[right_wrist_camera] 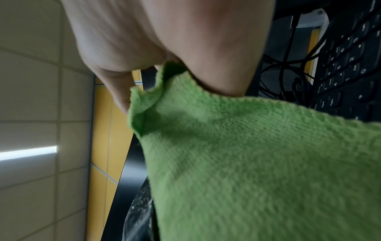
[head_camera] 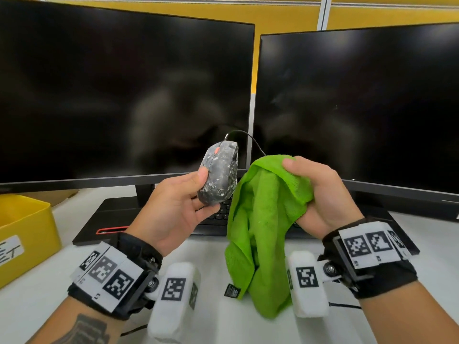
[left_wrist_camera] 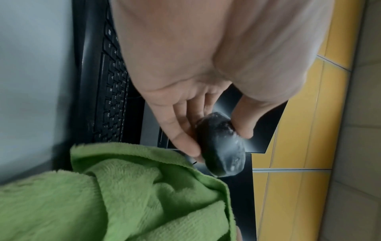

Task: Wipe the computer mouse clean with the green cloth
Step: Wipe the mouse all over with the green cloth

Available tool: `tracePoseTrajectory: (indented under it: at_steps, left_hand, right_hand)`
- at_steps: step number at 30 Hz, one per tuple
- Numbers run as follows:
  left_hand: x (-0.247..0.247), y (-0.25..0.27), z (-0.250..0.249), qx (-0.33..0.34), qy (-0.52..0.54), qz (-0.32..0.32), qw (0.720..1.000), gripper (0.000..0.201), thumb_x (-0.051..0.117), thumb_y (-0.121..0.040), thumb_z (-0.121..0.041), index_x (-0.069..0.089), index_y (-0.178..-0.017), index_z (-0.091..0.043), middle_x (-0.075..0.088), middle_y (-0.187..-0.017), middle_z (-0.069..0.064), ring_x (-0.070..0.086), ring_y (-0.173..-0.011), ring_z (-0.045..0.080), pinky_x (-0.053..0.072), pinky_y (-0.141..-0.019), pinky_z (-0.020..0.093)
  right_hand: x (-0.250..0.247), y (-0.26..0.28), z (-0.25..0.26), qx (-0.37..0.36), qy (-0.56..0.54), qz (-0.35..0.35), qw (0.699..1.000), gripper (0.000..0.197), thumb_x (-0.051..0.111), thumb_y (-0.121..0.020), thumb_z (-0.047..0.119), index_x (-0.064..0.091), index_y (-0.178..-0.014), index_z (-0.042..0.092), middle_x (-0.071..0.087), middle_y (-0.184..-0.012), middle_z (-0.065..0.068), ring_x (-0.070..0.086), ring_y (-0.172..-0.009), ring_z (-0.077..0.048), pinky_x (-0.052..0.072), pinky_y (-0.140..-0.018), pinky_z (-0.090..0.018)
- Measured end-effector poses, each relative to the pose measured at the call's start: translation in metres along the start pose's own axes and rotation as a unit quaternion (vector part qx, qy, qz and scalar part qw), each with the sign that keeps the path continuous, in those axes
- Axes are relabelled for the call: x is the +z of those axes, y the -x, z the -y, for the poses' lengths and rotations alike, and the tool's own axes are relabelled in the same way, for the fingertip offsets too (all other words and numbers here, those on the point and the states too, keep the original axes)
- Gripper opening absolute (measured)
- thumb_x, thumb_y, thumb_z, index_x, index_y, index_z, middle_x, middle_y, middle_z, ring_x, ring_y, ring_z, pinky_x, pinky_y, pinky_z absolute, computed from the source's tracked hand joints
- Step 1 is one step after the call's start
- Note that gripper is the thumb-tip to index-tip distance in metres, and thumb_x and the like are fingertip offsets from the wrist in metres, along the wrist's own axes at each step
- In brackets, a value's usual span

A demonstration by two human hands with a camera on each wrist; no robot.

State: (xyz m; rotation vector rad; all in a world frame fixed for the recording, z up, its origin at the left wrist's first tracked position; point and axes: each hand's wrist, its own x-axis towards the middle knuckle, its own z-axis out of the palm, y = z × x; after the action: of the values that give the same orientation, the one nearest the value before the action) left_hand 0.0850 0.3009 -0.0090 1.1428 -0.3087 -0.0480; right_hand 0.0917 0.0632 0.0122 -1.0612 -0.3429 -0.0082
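Observation:
A black computer mouse (head_camera: 219, 173), smeared with white grime and bearing an orange scroll wheel, is lifted above the desk. My left hand (head_camera: 178, 207) grips it between thumb and fingers, and its cable loops up behind it. The left wrist view shows the mouse (left_wrist_camera: 221, 145) pinched at my fingertips. My right hand (head_camera: 315, 192) grips the green cloth (head_camera: 263, 234) just right of the mouse, a small gap between them. The cloth hangs down toward the desk. In the right wrist view the green cloth (right_wrist_camera: 247, 163) fills most of the picture below my right hand (right_wrist_camera: 164, 40).
Two dark monitors (head_camera: 124, 95) stand side by side behind my hands. A black keyboard (head_camera: 218, 214) lies under them on the white desk (head_camera: 223, 319). A yellow box (head_camera: 24, 232) sits at the left edge.

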Motion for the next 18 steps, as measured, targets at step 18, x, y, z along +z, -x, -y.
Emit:
tracePoseTrajectory:
  at_steps: [18]
  left_hand:
    - [0.013, 0.002, 0.004, -0.028, 0.047, -0.017, 0.998, 0.036, 0.053, -0.106, -0.029, 0.083, -0.097, -0.012, 0.079, -0.091, 0.003, 0.073, -0.068, 0.010, 0.061, -0.060, 0.020]
  right_hand:
    - [0.025, 0.002, -0.025, -0.290, 0.456, -0.041, 0.841, 0.019, 0.083, -0.082, 0.013, 0.084, -0.099, 0.021, 0.075, -0.102, 0.005, 0.072, -0.098, -0.008, 0.060, -0.092, -0.037]
